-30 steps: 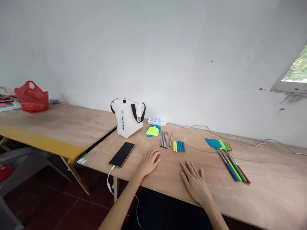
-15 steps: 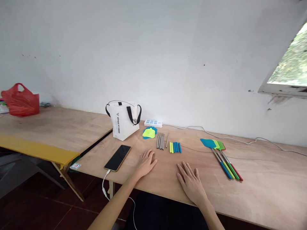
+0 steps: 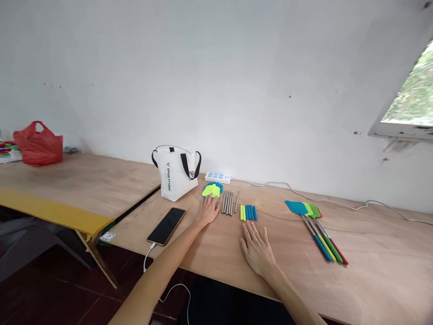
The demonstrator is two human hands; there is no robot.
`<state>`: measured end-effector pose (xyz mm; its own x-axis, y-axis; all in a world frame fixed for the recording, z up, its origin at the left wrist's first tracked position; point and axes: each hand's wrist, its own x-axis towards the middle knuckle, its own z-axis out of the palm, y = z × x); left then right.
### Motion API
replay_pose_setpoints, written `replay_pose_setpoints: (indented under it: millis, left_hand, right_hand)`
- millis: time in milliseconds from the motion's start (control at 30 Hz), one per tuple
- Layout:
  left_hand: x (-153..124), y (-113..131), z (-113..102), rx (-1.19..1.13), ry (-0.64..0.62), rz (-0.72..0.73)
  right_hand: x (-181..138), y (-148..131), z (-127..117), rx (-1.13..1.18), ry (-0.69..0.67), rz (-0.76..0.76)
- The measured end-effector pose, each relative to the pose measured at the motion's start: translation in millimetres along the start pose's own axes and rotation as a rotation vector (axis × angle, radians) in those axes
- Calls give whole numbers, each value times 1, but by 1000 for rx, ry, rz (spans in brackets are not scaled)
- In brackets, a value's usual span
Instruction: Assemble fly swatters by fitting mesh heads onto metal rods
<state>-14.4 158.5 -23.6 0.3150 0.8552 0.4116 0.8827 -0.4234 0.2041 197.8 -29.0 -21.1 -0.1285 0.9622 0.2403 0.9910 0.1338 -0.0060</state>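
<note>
My left hand (image 3: pixel 207 210) reaches forward, its fingertips at the lower edge of the yellow fly swatter head (image 3: pixel 211 190), which lies on blue swatter heads (image 3: pixel 219 185). Its fingers are stretched out; whether they touch the head I cannot tell. Just right of that hand is a group of thin metal tubes (image 3: pixel 228 203), with one tube (image 3: pixel 237 201) lying apart. My right hand (image 3: pixel 257 248) rests open on the table, fingertips just below a row of yellow handle grips (image 3: pixel 242 212) and blue handle grips (image 3: pixel 251 212). It holds nothing.
Several whole fly swatters (image 3: pixel 318 232) lie at the right. A phone (image 3: pixel 166 226) with a cable lies at the left, below a white bag (image 3: pixel 177 174). A power strip (image 3: pixel 218 177) stands by the wall. A red plastic bag (image 3: pixel 40 144) sits on the other table (image 3: pixel 77 185).
My left hand has moved forward to the swatter heads. My right hand has slid slightly forward and left, closer to the handle grips. The view has shifted a little.
</note>
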Motion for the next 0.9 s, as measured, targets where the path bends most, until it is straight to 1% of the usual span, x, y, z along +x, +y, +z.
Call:
replay_pose_setpoints:
  millis: [167,267,367,500,633,800,900]
  left_hand:
    - [14,-2,9,18,-33,-52]
    - [16,-3,8,31,-46,-60]
    - [16,-3,6,42,-43,-51]
    - [15,-2,6,49,-27,-39]
    - [19,-5,9,55,7,-55]
    - [31,-9,13,71,91,-207]
    - [39,-9,14,97,137,-313]
  right_hand:
    - [41,-10,2,32,7,14]
    - [50,-11,6,64,31,2]
    - [48,-11,10,92,61,3]
    - [36,-12,14,118,89,-14]
    - [8,-9,12,169,89,-31]
    - [-37,-3,6,232,114,-66]
    - [-50,-3,4,248,153,-59]
